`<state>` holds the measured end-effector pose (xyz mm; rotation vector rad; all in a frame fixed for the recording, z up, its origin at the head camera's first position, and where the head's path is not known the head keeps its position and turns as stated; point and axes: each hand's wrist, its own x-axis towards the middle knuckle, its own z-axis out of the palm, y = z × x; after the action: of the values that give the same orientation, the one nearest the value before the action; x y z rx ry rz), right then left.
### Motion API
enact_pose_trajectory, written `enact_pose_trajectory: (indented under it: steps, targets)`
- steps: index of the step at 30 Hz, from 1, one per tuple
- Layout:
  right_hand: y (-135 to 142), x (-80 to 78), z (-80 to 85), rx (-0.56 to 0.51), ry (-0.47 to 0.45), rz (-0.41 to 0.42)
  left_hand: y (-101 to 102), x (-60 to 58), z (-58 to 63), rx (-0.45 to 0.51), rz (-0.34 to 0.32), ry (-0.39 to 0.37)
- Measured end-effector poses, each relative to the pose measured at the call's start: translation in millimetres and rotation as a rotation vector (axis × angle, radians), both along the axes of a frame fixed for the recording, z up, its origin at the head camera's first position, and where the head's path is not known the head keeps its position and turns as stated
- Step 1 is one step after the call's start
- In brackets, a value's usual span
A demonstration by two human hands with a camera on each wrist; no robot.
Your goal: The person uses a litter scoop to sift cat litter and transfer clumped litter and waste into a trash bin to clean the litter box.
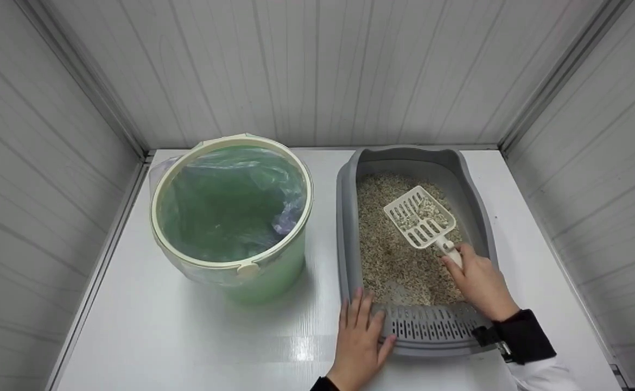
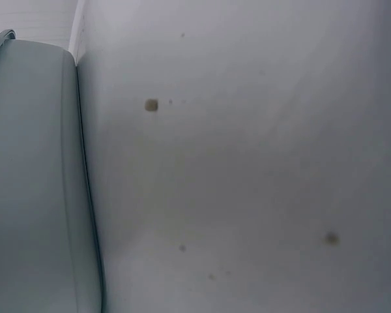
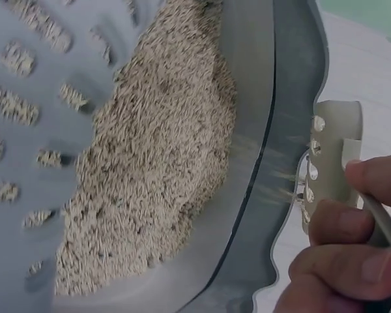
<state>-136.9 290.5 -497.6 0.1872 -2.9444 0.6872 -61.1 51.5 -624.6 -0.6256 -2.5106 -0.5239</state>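
Observation:
My right hand (image 1: 483,279) grips the handle of a cream slotted litter scoop (image 1: 441,221), its fingers (image 3: 345,225) also in the right wrist view. The scoop is over the litter (image 1: 399,250) inside a grey litter box (image 1: 348,217), with some pale pellets (image 1: 431,210) lying in its pan. Through the right wrist camera the scoop (image 3: 335,150) shows edge-on at the right. My left hand (image 1: 357,345) rests with fingers extended on the box's near left corner, by the slotted front ledge (image 1: 426,326); the left wrist view does not catch the hand.
A green bucket (image 1: 274,282) with a cream rim and a clear plastic liner (image 1: 230,174) stands left of the box. Both are on a white table (image 1: 149,326). Grey panel walls (image 1: 296,70) enclose the back and sides.

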Motion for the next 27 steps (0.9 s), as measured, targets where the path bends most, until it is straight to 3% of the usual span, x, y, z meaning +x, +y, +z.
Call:
enact_pose_trajectory:
  steps: [7, 17, 21, 27]
  targets:
    - [2.8, 1.8, 0.6, 0.111, 0.09, -0.026, 0.0, -0.6, 0.6, -0.003, 0.0, 0.012]
    - [2.4, 2.5, 1.2, 0.127, 0.128, -0.039, -0.3, 0.2, 0.2, -0.006, 0.004, 0.008]
    - [2.2, 2.0, 2.9, 0.064, 0.068, -0.032, -0.4, -0.2, 0.0, -0.003, 0.001, 0.014]
    - [4.5, -0.1, 9.3, -0.131, -0.101, -0.007, -0.3, -0.9, -1.1, 0.013, -0.003, 0.033]
